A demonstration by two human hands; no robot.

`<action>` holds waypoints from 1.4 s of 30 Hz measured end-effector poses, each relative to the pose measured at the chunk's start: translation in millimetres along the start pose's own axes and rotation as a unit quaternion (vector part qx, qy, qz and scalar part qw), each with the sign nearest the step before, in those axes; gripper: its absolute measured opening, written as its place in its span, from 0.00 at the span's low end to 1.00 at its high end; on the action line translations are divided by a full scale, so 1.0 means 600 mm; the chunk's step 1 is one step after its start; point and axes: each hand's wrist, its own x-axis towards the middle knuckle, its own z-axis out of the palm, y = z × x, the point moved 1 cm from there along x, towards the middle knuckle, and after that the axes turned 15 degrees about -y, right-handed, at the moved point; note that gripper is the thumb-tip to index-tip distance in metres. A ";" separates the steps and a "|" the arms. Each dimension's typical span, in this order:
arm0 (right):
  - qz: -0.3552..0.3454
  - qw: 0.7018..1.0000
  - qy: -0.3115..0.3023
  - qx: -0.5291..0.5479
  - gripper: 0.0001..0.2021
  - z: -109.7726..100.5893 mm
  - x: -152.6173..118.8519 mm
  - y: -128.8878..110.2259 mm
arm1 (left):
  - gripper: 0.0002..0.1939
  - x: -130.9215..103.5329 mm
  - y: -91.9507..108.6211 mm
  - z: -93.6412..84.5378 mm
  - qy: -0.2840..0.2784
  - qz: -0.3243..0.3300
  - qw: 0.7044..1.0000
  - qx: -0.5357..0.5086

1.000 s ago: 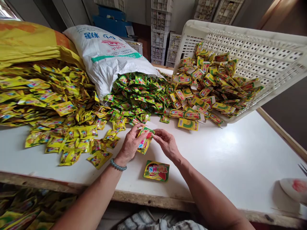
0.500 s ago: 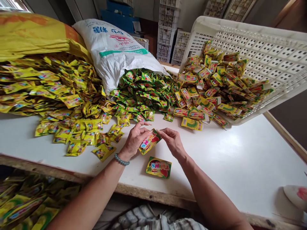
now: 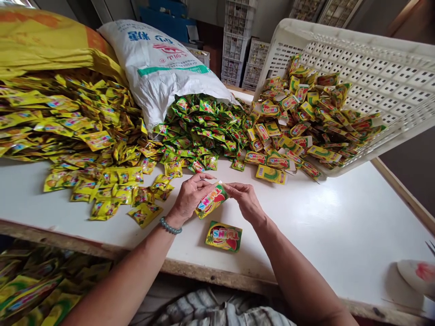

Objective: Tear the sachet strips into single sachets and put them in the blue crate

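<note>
Between my two hands is a small yellow and green candy box (image 3: 211, 202) printed with fruit and the word "TWINS". My left hand (image 3: 190, 195) wears a bead bracelet and grips the box at its left side, thumb across the front. With fingers pinched, my right hand (image 3: 245, 195) holds its upper right end, where a bit of white flap shows. A second candy box (image 3: 223, 236) of the same print lies flat on the white table just below. Yellow candy packets (image 3: 142, 213) lie scattered left of my left hand.
Yellow packets spill from a yellow sack (image 3: 50, 40), green packets (image 3: 204, 131) from a white sack (image 3: 163, 63). A tipped white plastic crate (image 3: 377, 81) holds many small boxes (image 3: 299, 122). A rounded white object (image 3: 416, 274) stands at the table's right edge. Stacked crates (image 3: 234, 45) stand behind.
A white flap now shows at the held box's upper end, beside my right fingers. My right fingers have closed in slightly there. The view has shifted a little.
</note>
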 end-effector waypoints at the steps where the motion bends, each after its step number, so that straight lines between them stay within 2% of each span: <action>1: -0.008 1.000 0.004 -0.019 0.17 0.004 -0.002 0.000 | 0.22 0.000 0.000 -0.001 0.002 0.002 1.000 -0.004; 4: -0.060 0.988 0.041 -0.137 0.16 0.022 -0.011 0.000 | 0.22 0.000 0.000 -0.003 0.006 0.008 1.000 -0.011; 8: -0.126 0.950 0.080 -0.276 0.15 0.039 -0.016 0.005 | 0.23 0.000 0.000 -0.004 0.010 0.009 1.000 -0.008; 16: -0.185 0.924 0.094 -0.321 0.12 0.035 -0.009 0.001 | 0.25 0.004 0.000 -0.009 -0.022 -0.007 1.000 -0.021; 18: -0.189 0.908 0.095 -0.361 0.14 0.019 -0.003 -0.004 | 0.25 0.002 -0.001 -0.003 -0.060 -0.031 0.998 -0.001; 19: -0.182 0.897 0.114 -0.387 0.14 0.004 0.000 -0.007 | 0.25 0.000 -0.002 0.002 -0.102 -0.055 0.993 0.018; 21: -0.134 0.860 0.202 -0.450 0.12 -0.039 0.003 -0.009 | 0.24 -0.004 -0.005 0.013 -0.218 -0.110 0.967 0.076; 23: -0.032 0.807 0.313 -0.500 0.17 -0.095 0.001 -0.008 | 0.22 -0.007 -0.008 0.021 -0.301 -0.137 0.933 0.139; 24: 0.035 0.783 0.347 -0.515 0.24 -0.123 -0.002 -0.005 | 0.20 -0.007 -0.009 0.021 -0.316 -0.134 0.925 0.165; 26: 0.148 0.756 0.359 -0.527 0.32 -0.171 -0.006 0.003 | 0.18 -0.004 -0.010 0.015 -0.290 -0.100 0.929 0.205; 28: 0.177 0.742 0.345 -0.547 0.29 -0.197 -0.008 0.008 | 0.17 0.001 -0.012 0.004 -0.218 -0.039 0.939 0.263; 30: 0.147 0.733 0.312 -0.586 0.22 -0.196 -0.006 0.009 | 0.18 0.004 -0.013 -0.005 -0.116 0.052 0.925 0.357; 32: 0.102 0.743 0.238 -0.617 0.15 -0.167 -0.002 0.007 | 0.25 0.004 -0.015 -0.005 -0.036 0.142 0.872 0.466; 34: 0.060 0.765 0.116 -0.631 0.11 -0.122 0.003 0.006 | 0.33 0.002 -0.017 0.002 -0.017 0.197 0.806 0.558; 36: 0.021 0.778 -0.015 -0.628 0.07 -0.075 0.005 0.006 | 0.31 -0.002 -0.021 0.011 -0.055 0.197 0.756 0.622; 38: -0.007 0.779 -0.085 -0.621 0.07 -0.040 0.003 -0.002 | 0.25 -0.004 -0.024 0.016 -0.092 0.152 0.739 0.650; 40: -0.035 0.774 -0.069 -0.628 0.12 -0.021 0.002 -0.023 | 0.19 -0.003 -0.027 0.014 -0.093 0.089 0.747 0.653; 42: -0.072 0.769 -0.016 -0.635 0.16 -0.005 0.009 -0.057 | 0.17 0.002 -0.032 0.011 -0.072 0.043 0.756 0.650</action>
